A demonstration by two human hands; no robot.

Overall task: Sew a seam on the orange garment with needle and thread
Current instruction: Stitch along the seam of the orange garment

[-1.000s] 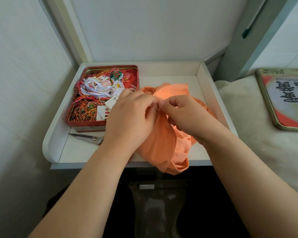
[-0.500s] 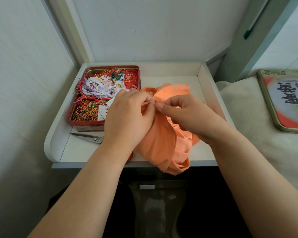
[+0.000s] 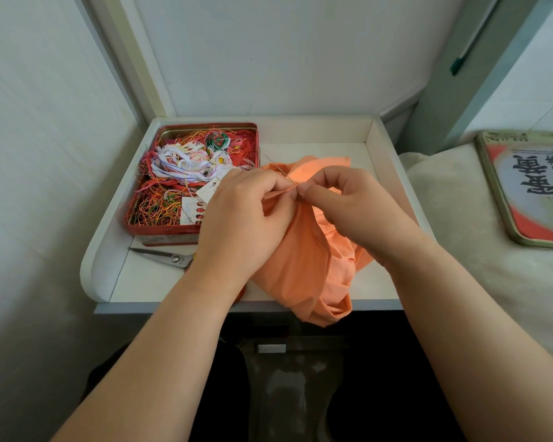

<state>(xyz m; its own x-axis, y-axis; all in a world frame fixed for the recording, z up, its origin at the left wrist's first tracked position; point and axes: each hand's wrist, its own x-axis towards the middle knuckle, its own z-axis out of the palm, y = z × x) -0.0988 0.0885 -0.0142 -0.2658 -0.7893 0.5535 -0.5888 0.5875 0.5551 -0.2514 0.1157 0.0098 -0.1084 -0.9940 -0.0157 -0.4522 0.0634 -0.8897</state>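
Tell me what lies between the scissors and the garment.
In the head view, the left hand and its wrist cross between the scissors and the garment, hiding the scissors' handles.

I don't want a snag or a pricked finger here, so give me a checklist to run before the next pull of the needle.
1. Needle tip through the fold, pointing away from the fingers: ok.
2. Left hand pinches the orange garment at the seam: ok.
3. Right hand pinches at the needle's near end: ok.
4. Thread free of tangles: cannot tell, too fine to see.
5. Scissors within reach on the white tray: ok.
6. Garment hanging over the tray's front edge: not ok.
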